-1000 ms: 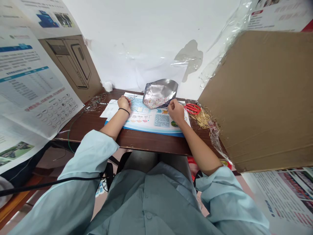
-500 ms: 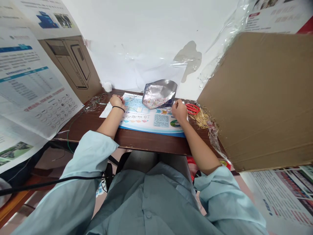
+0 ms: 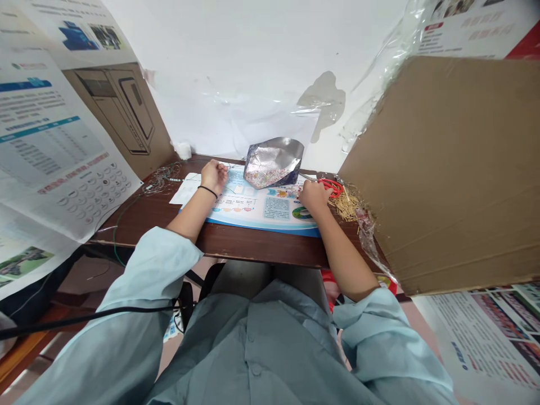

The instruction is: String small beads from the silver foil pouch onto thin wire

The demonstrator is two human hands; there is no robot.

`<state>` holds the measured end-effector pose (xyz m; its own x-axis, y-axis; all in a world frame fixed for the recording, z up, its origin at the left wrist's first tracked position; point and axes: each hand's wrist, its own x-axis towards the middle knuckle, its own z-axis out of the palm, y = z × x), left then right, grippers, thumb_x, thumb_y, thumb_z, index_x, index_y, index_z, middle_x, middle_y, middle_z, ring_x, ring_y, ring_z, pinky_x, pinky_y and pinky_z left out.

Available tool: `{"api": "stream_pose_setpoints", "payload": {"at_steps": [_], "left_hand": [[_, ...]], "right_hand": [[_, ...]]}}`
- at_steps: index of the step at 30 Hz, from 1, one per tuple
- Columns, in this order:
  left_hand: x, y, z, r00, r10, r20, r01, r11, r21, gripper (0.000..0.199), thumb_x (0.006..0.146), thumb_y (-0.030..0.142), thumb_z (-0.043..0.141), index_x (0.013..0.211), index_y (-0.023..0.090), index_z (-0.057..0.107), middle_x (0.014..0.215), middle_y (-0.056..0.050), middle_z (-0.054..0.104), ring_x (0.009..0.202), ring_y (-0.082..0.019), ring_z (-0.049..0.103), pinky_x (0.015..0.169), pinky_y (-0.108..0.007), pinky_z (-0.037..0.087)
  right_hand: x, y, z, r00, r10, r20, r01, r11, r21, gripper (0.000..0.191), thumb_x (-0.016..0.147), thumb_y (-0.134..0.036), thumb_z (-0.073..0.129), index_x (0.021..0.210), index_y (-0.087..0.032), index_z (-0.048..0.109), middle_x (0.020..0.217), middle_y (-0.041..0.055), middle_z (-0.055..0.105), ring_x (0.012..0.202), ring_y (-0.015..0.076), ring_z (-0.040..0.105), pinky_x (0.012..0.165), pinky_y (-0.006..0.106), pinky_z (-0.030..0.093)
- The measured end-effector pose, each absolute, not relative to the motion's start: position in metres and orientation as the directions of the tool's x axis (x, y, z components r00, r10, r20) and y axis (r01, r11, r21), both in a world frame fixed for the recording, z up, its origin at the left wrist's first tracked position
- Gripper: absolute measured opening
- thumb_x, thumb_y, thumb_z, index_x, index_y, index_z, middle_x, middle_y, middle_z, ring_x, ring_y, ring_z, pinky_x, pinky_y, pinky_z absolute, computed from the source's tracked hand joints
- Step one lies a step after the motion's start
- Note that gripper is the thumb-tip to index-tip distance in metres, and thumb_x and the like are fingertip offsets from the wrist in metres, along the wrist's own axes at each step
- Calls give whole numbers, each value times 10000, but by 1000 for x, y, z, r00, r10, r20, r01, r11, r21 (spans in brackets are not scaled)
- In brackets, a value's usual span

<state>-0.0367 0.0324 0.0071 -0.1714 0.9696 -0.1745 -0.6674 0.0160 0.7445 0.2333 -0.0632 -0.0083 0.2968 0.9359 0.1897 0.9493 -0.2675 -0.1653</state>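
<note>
My left hand (image 3: 215, 176), a dark band on its wrist, is raised over the left part of a printed sheet (image 3: 240, 209), its fingers curled closed. A thin thread with small pale beads (image 3: 175, 180) runs to this hand from the left; the pinch itself is too small to see clearly. My right hand (image 3: 314, 197) is at the sheet's right edge, fingers bent onto red-handled scissors (image 3: 336, 187), whose blades point left. Between the hands stands an open silver foil pouch (image 3: 274, 163) with many tiny pink and white beads inside.
A tangle of thread (image 3: 162, 179) lies on the left of the brown table (image 3: 261, 246). Right of the scissors are a heap of thin golden sticks (image 3: 346, 207) and crumpled clear plastic (image 3: 368, 225). Cardboard panels (image 3: 447, 169) stand at both sides; a white wall is behind.
My left hand has moved right and turned, fingers still curled. My right hand has turned to the right, its fingers now on the scissors, which have stayed in place.
</note>
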Motion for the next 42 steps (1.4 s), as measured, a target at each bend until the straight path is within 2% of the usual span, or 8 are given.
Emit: {"api": "stream_pose_setpoints", "payload": {"at_steps": [3,6,13,19,24,30,34,42], "left_hand": [[-21,18,4,8,1000,-28,-464,29,886,231,849,162,631,646,174,521,615,11,536,559,-92,530,484,-184,377],[-4,2,-5,50,978,203,-172,-192,966,182,780,154,698,624,168,605,701,-15,626,682,-117,568,620,-212,443],[12,-12,-23,304,843,444,220,-516,828,127,775,272,702,670,200,710,794,-34,666,759,-166,579,730,-296,442],[11,-8,-28,411,737,536,333,-669,664,144,810,319,673,712,219,705,795,-42,654,821,-197,574,789,-335,447],[5,-5,-27,352,713,607,548,-682,484,206,903,283,536,793,209,693,878,-90,684,958,-261,567,928,-425,418],[4,-9,-28,543,666,512,692,-700,175,291,906,225,493,1079,219,727,1126,-136,702,1164,-328,527,1106,-606,232],[6,-10,-32,566,705,428,722,-674,155,285,897,241,522,1063,299,746,1126,-95,719,1179,-342,517,1117,-724,83],[5,-9,-30,542,721,432,745,-650,151,265,898,218,500,940,230,761,1053,-136,714,1130,-355,542,1100,-760,86]], "right_hand": [[236,-60,-15,262,919,296,951,-193,-243,241,878,-135,486,1005,-136,690,1133,220,680,1141,375,532,929,594,340],[231,-56,-20,167,859,484,952,-12,-306,246,920,-158,435,943,-147,680,1058,213,690,1068,347,547,914,551,358],[191,-54,-36,-249,857,451,686,485,-543,174,907,-270,537,1032,-223,649,972,52,723,886,195,632,818,304,443],[187,-54,-42,-176,857,484,690,458,-561,112,881,-255,549,832,-212,641,785,18,662,782,177,587,761,287,429],[191,-51,-40,-102,795,598,749,457,-480,154,894,-234,508,761,-215,586,887,60,635,901,210,546,868,334,430],[192,-46,-44,-13,831,557,743,381,-551,129,855,-190,516,733,-215,554,917,66,613,895,201,548,895,342,439],[194,-44,-44,-21,846,532,727,378,-574,137,845,-192,517,714,-217,549,869,51,622,870,192,562,879,336,442],[195,-46,-43,-5,852,523,748,350,-563,149,848,-220,503,708,-213,553,792,31,634,778,171,563,783,295,427]]}}
